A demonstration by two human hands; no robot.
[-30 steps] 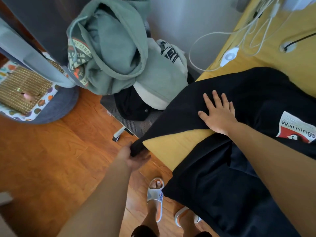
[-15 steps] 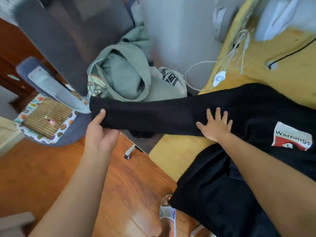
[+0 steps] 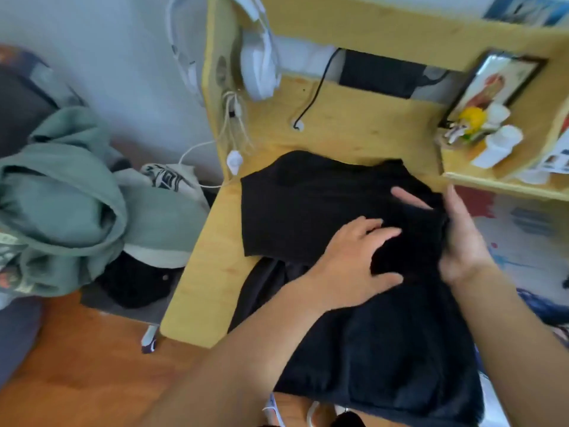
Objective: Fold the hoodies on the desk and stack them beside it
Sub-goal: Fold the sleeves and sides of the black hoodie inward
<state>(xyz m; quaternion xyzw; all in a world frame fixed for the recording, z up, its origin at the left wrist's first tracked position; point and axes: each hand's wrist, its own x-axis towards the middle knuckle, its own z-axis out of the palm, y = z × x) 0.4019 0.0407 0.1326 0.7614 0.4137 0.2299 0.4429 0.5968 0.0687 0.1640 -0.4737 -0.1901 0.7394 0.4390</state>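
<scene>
Left hand (image 3: 354,260) lies spread and flat on the black hoodie (image 3: 308,211), pinning the sleeve laid across its chest so the fold holds. Right hand (image 3: 455,238) grips the garment's right edge, thumb on top, likely to tuck that side in. Hoodie rests on the table (image 3: 197,272), hem hanging off the near edge (the green hoodie (image 3: 61,204) waits, heaped beside).

No text can be read at this moment. A white garment (image 3: 167,180) at left centre of the frame carries bold black lettering, and the green hoodie (image 3: 61,204) at the left edge shows part of a printed badge low on its side, but both are too blurred and creased to make out.
</scene>
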